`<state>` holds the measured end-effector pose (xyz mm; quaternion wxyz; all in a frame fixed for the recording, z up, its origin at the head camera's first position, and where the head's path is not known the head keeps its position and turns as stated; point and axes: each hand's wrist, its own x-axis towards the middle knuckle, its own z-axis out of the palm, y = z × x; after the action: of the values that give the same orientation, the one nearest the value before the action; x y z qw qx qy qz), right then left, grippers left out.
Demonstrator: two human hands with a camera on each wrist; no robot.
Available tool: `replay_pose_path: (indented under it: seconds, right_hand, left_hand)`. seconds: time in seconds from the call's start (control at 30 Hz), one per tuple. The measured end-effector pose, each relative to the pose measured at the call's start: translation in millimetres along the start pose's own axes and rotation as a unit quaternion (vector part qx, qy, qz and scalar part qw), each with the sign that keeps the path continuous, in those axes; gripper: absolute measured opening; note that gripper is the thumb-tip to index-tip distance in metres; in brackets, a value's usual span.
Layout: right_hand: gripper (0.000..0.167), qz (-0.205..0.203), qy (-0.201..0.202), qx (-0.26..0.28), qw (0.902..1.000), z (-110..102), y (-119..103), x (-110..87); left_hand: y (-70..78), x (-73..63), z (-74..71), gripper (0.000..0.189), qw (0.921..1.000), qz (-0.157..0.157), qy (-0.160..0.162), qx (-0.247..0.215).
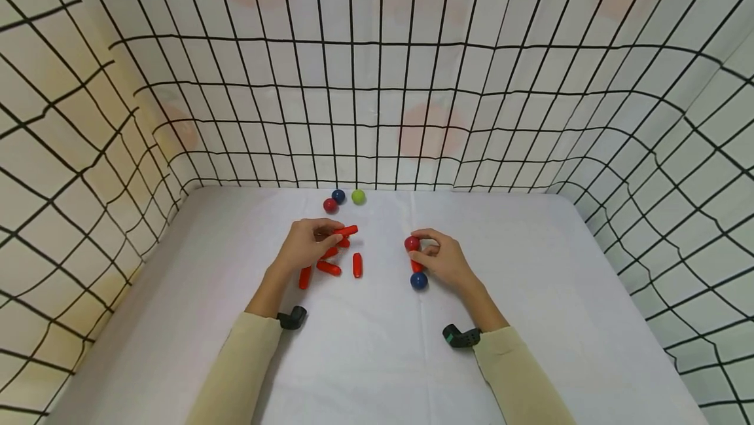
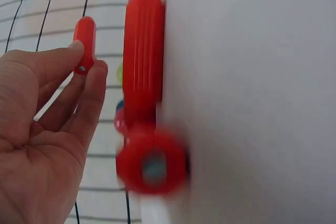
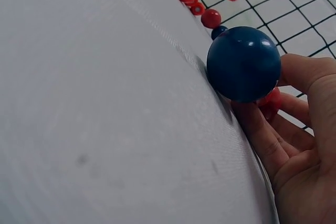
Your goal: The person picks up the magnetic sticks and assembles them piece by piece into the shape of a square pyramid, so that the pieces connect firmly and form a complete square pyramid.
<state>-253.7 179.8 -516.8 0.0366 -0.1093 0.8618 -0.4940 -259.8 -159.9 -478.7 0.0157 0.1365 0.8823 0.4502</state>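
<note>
My left hand (image 1: 305, 241) pinches a short red rod (image 1: 350, 230) between thumb and fingertips. In the left wrist view a small metallic spot shows on the end of that held rod (image 2: 85, 38). Below and around this hand lie several more red rods (image 1: 328, 268). On the right, my right hand (image 1: 446, 258) grips another red rod (image 1: 417, 266), with a red ball (image 1: 412, 242) at its far end and a blue ball (image 1: 419, 281) at its near end. The right wrist view has the blue ball (image 3: 244, 64) in front, partly hiding the rod and red ball.
At the back of the white-covered table (image 1: 365, 359) sit a dark blue ball (image 1: 338, 196), a red ball (image 1: 330, 205) and a green ball (image 1: 358, 196). A single red rod (image 1: 357, 266) lies between the hands. Black netting (image 1: 377, 89) encloses the back and sides.
</note>
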Motion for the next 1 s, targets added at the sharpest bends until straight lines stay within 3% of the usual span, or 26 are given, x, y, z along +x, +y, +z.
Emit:
replay_pose_path:
  seconds: [0.5,1.0]
  right_hand:
    - [0.044,0.008,0.003,0.02,0.9998,3.4,-2.4,0.2]
    - [0.043,0.021,0.003,0.013,0.9997,3.1,-2.7,-0.6]
  left_hand:
    - [35.1,25.6,54.6,0.022,0.9987,0.005,-0.041,0.031]
    - [41.1,33.5,74.3,0.021,0.9969,0.019,-0.064,0.04]
